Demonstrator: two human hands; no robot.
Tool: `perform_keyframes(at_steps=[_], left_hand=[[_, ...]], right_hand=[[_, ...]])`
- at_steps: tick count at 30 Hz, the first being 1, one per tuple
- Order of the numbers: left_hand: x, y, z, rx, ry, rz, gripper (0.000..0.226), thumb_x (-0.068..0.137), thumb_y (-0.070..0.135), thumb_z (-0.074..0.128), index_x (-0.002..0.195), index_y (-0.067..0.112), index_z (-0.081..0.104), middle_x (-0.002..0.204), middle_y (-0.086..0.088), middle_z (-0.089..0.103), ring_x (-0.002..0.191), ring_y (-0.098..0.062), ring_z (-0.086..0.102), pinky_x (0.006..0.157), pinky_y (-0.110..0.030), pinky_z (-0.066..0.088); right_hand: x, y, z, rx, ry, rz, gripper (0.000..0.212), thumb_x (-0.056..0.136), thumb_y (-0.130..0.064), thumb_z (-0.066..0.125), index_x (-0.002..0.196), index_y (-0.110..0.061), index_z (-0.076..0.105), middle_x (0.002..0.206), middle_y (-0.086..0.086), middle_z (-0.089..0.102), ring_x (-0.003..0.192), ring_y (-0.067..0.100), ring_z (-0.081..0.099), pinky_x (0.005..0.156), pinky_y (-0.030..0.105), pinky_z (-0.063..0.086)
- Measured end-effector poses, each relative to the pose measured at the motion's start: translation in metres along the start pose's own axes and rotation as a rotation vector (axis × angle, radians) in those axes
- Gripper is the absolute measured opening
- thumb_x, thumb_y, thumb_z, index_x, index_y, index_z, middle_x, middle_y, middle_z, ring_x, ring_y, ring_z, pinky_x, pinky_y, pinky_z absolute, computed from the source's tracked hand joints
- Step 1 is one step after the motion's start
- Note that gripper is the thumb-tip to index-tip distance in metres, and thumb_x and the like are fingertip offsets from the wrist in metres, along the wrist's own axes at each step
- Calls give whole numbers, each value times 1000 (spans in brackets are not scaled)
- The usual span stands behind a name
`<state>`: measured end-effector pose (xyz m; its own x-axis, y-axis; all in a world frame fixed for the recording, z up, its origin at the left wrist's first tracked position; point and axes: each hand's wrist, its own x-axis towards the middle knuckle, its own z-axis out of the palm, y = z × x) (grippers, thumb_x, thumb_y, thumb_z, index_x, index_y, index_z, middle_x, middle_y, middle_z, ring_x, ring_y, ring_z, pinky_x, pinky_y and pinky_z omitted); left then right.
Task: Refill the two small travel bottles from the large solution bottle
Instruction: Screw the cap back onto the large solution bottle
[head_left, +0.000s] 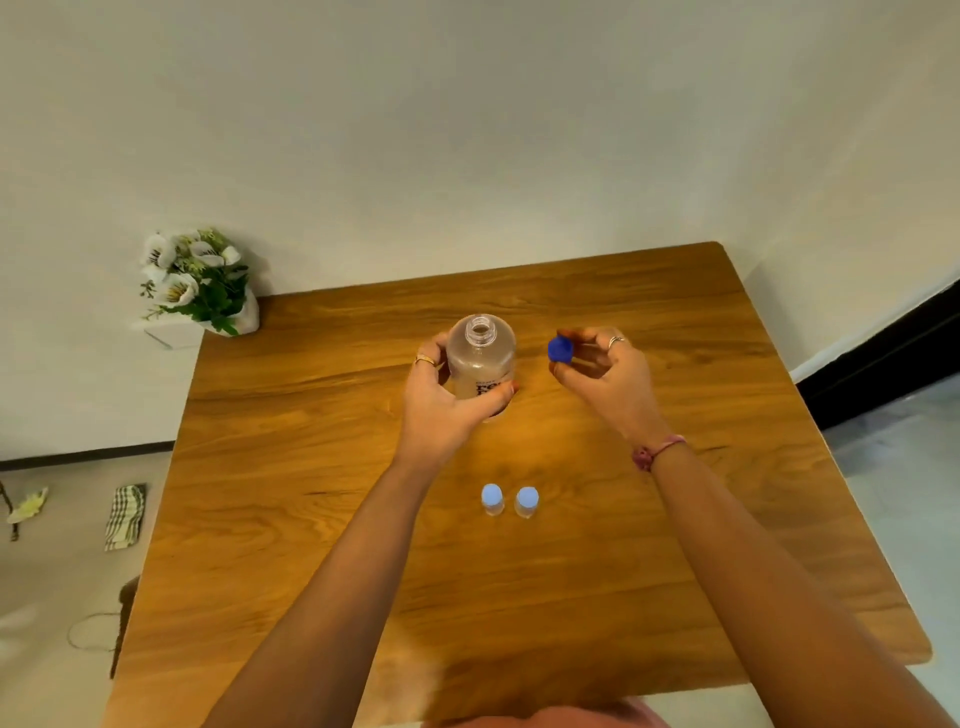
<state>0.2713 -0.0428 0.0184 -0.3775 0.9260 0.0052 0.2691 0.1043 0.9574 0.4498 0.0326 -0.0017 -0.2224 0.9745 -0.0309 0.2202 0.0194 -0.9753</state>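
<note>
Blue ribbed cap (560, 349) pinched between thumb and fingertips of right hand (608, 374), held off to the right of the open neck. Clear, rounded plastic large bottle (480, 358) gripped upright by left hand (441, 395) on smooth wood table (675, 519). Step in hand: uncapping, done. Next: set cap down, then unscrew pale-blue lids on two small bottles (509, 500), standing side by side nearer the body.

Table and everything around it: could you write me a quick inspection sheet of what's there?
Surface: wooden table, bare wood around the items.
Job's things: large bottle upright, uncapped; two small bottles standing capped, side by side.
Clutter: nothing seen on the table.
Hands: left hand holds the large bottle; right hand pinches the blue cap.
Cables: thin cord on the floor.
Surroundings: white flowers by the wall; checked cloth on the floor.
</note>
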Motion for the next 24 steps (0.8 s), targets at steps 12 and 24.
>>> perform_keyframes(at_steps=[12,24], left_hand=[[21,114,-13,-4,26,149,71,64,25,85,125,23,47,115,8,55,96,-2,54,63,2,43],[21,202,-28,-53,43,292,58,68,28,83,114,32,48,100,20,56,91,2,55,62,-8,42]], right_hand=[[15,-157,-36,135,-58,-369,39,83,0,65,119,-13,57,109,-3,64,98,4,64,77,13,50],[16,-271,-69,-21,-166,-652,30,85,-6,65,111,-20,62,111,-4,66,102,10,64,90,27,52]])
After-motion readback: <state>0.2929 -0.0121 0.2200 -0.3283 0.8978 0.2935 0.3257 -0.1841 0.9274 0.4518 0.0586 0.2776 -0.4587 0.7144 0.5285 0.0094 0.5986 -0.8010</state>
